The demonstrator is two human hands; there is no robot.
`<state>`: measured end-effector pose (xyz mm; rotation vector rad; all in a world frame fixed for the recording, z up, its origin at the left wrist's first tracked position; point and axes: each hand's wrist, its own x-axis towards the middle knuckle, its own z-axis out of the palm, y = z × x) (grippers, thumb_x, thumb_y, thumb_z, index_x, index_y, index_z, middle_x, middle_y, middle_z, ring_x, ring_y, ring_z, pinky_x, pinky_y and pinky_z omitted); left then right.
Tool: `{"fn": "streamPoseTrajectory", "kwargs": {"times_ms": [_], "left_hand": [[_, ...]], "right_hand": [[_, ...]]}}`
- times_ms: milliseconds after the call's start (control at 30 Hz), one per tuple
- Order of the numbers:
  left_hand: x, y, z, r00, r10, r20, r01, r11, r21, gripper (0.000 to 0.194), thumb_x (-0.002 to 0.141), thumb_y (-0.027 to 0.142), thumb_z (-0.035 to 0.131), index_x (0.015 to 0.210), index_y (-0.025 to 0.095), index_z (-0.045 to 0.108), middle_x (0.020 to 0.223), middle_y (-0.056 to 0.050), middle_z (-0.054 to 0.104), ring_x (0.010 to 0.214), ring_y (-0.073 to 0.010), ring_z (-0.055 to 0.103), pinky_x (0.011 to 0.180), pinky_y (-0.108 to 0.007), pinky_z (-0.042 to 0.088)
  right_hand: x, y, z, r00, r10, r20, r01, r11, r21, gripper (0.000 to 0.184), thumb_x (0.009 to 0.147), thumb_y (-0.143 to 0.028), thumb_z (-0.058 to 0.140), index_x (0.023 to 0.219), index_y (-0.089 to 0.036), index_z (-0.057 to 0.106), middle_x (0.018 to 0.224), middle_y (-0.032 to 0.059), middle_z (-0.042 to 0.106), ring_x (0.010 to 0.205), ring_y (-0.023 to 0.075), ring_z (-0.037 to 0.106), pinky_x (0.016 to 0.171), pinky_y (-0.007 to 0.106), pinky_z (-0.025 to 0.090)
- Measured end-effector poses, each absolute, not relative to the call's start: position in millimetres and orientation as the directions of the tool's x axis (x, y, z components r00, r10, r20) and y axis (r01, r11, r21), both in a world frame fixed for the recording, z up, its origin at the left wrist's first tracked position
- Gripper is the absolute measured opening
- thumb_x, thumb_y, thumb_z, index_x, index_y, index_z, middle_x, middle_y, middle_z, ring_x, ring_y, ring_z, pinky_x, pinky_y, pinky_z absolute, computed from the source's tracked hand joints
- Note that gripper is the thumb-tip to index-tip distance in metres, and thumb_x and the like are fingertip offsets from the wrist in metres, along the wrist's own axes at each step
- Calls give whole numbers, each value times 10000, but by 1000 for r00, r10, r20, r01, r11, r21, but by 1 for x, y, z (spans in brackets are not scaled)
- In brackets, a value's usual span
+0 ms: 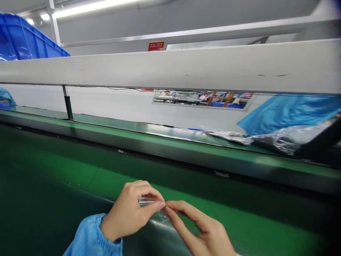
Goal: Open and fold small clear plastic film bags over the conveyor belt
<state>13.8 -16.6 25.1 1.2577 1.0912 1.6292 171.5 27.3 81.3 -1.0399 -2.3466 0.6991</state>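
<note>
Right in the head view, and the action's low and centre: the left hand (128,215), blue cleanroom cuff (92,236) gathered at the wrist, and the right hand (209,233) are together, meeting at the fingertips (162,206) and pinching a small clear plastic strip (148,201) from both sides. That strip sits over the near stretch of the green conveyor belt (53,167) (does it touch the belt? can't tell from here), well in from the belt's raised far rail (170,151).

Across that rail, toward the right end, crumpled silver foil bags (282,141) lie just under a blue plastic sheet (290,113). A long pale grey beam (170,69) runs above it all, with a blue plastic crate (23,37) up behind its left end. And at the far left edge, a blue-clad co-worker's shoulder (4,97) just peeks in.
</note>
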Motion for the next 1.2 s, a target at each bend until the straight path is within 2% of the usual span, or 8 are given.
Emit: {"fn": "streamPoseTrajectory", "kwargs": {"times_ms": [100,267,367,433,533,667,867,1200], "left_hand": [[10,-18,24,-154,931,330,-22,-337,941,96,819,144,623,730,152,658,734,12,608,717,-83,541,670,-151,388],[5,-17,16,-65,934,350,-21,-352,936,166,865,271,568,739,201,650,751,34,607,720,-73,577,669,-112,410],[10,-12,-1,-122,923,364,-3,-367,930,270,823,445,602,704,204,624,713,29,589,645,-91,576,596,-115,425],[17,-10,-11,-225,897,382,68,-376,924,278,817,468,612,716,209,610,756,29,581,673,-96,563,610,-121,421],[22,-13,-13,-301,845,443,159,-413,897,222,835,426,607,760,217,594,810,31,573,746,-106,546,670,-143,410],[19,-21,8,-387,770,508,217,-459,861,182,860,315,585,723,196,581,754,24,570,734,-114,528,682,-187,394],[15,-23,26,-437,783,443,178,-407,896,174,840,134,590,668,155,576,685,22,571,721,-114,490,675,-217,366],[-4,-20,22,-458,813,358,137,-334,933,179,842,163,613,668,156,575,681,26,569,710,-117,468,695,-230,350]], "right_hand": [[165,20,79,-648,745,157,524,586,-619,179,926,-278,528,828,-180,640,727,-29,579,652,88,538,622,123,395],[158,11,80,-599,766,234,492,582,-647,185,860,-182,489,729,-133,610,646,-12,547,584,84,483,563,151,345],[155,11,79,-582,763,280,505,610,-611,151,801,-192,517,683,-142,596,612,-29,533,558,70,484,534,129,337],[153,13,78,-566,761,317,515,626,-585,143,779,-201,508,674,-141,584,609,-30,525,544,68,474,522,133,328],[152,13,78,-571,749,337,514,645,-565,160,781,-221,480,668,-140,558,620,-22,526,546,75,471,518,152,324],[153,10,82,-629,715,306,477,666,-573,180,809,-221,442,671,-142,526,641,-14,526,584,87,478,566,166,344],[154,13,84,-699,660,275,415,688,-596,232,870,-195,434,656,-142,505,611,-13,510,557,94,461,539,175,325],[160,18,62,-688,719,94,519,579,-628,341,917,-343,426,642,-155,502,602,9,505,556,129,470,519,194,345]]}}
